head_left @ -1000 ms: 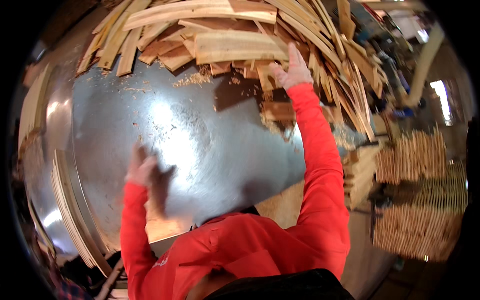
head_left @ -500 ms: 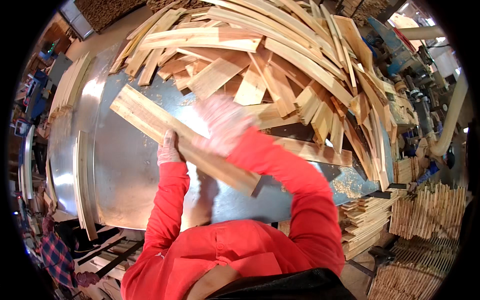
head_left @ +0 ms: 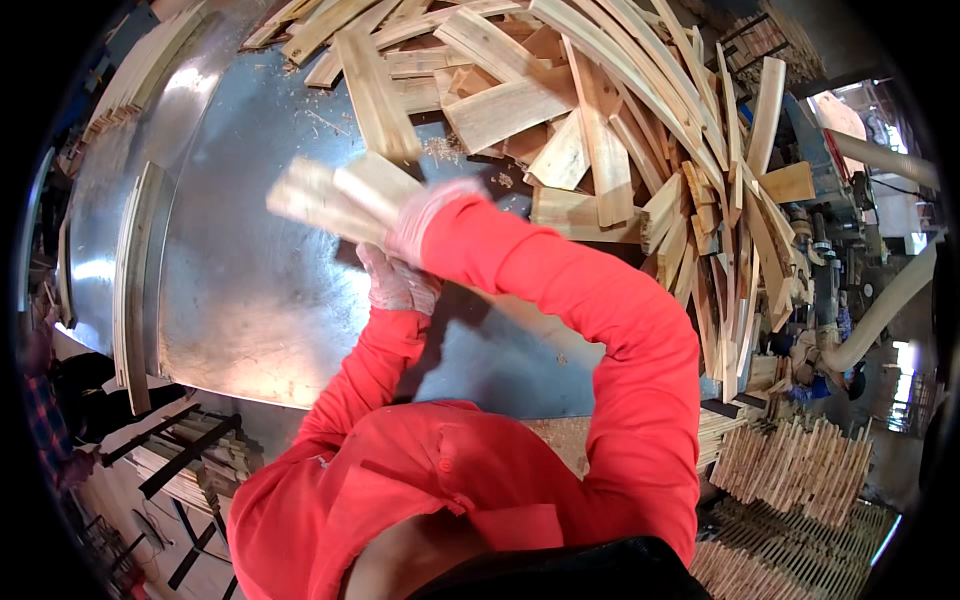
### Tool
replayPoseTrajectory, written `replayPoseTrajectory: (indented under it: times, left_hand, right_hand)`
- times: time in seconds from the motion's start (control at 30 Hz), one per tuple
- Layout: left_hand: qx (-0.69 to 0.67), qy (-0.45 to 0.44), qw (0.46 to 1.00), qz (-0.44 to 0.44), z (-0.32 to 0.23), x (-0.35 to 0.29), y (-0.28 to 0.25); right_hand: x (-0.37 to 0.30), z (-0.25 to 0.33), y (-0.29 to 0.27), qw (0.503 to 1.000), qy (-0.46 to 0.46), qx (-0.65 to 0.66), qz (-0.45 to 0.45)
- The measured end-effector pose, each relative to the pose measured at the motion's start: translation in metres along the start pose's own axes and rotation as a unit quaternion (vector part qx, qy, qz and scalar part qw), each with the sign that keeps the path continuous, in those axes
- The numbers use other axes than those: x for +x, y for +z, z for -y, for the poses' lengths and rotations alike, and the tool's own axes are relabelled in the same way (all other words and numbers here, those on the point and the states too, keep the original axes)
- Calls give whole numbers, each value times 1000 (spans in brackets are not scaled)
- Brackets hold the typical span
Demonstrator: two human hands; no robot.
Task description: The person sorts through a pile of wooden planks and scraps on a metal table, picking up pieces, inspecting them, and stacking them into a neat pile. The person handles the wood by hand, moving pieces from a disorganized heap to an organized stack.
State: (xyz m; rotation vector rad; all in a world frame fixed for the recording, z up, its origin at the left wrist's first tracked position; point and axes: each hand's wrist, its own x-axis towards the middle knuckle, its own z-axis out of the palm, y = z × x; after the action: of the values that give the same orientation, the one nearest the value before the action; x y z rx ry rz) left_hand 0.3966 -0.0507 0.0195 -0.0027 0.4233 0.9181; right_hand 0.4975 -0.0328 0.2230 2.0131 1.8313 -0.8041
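Over the metal-topped table, my gloved left hand (head_left: 403, 284) grips a long pale wooden board (head_left: 312, 200) from below, its thumb up along the edge. That board is smeared by motion and runs down to the right beneath my right forearm. My gloved right hand (head_left: 428, 222) is closed at the near end of a second wooden board (head_left: 380, 186), which lies across or beside the first. The right fingers are partly hidden by the red sleeve. Just beyond both hands, a loose board (head_left: 378, 100) rests on the metal table (head_left: 255, 140).
A large heap of boards (head_left: 520, 105) covers the far and right side of the table. Stacked strips (head_left: 135, 280) stand at the left, with more boards (head_left: 140, 75) behind. Bundled slats (head_left: 795, 465) sit at lower right, near machinery and a pale hose (head_left: 885, 305). Another person's sleeve (head_left: 48, 425) shows at far left.
My right hand, blurred above the long board before, now grips a second board. My left hand and the long board have shifted. The whole view has turned somewhat.
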Motion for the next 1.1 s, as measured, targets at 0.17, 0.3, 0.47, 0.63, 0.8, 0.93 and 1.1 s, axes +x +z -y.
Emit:
replayPoseTrajectory:
  times: [0.17, 0.3, 0.47, 0.63, 0.8, 0.93, 1.1]
  left_hand:
    - [86, -50, 991, -95, -17, 19, -51]
    - [220, 37, 955, -197, -34, 23, -87]
    - [234, 77, 928, -278, -94, 5, -138]
    - [184, 77, 939, -279, -144, 24, -125]
    - [311, 149, 911, -226, -135, 61, -130]
    - [482, 161, 837, -202, -123, 61, -121]
    - [517, 81, 840, -144, -126, 56, -115]
  right_hand:
    - [104, -88, -14, 953, 66, 27, -294]
    - [159, -53, -6, 919, 108, 68, -373]
    - [261, 17, 66, 931, 298, 8, -213]
    - [252, -30, 115, 929, 253, 156, -221]
    - [50, 39, 183, 970, -17, 201, -134]
    - [29, -37, 106, 933, -49, -66, -349]
    - [74, -178, 23, 886, 48, -319, -333]
